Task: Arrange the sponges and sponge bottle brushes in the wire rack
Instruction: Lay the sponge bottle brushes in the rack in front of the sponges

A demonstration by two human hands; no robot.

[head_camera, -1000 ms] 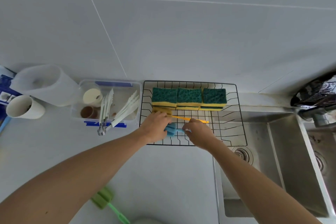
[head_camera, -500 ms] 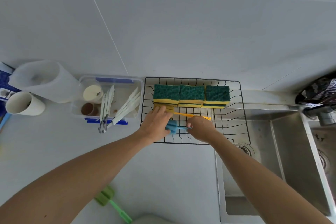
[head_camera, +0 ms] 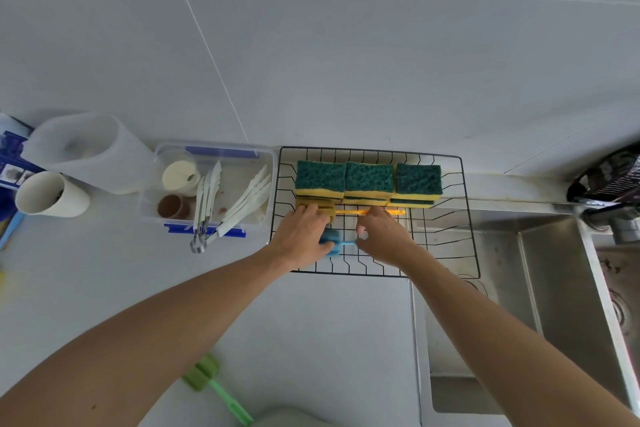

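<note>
A black wire rack (head_camera: 446,163) stands on the pale tabletop (head_camera: 329,329), against the wall and partly over the edge of a steel sink (head_camera: 554,288). Along its back side there are green-and-yellow sponges (head_camera: 369,180) in three stacks, side by side and touching each other.

Just in front of the sponges lies a yellow bottle brush (head_camera: 349,211) – its sponge head is at the left and its thin handle goes to the right. The left hand (head_camera: 301,236) rests over this sponge head with the fingers bent down on it, and its thumb side touches the head of a blue bottle brush (head_camera: 330,244), which lies on the rack floor nearer to the person. The right hand (head_camera: 382,236) covers the blue handle; the fingers are curled and close together, and the fingertips reach the yellow handle. Whether this hand really pinches the blue handle I cannot tell – the handle is hidden under it.

A green bottle brush (head_camera: 214,383) lies alone on the tabletop, well apart from the rack. Left of the rack stands a clear plastic box (head_camera: 207,149) with white tongs (head_camera: 247,204) in it, and further left a translucent jug (head_camera: 90,152) and a white cup (head_camera: 52,196).
</note>
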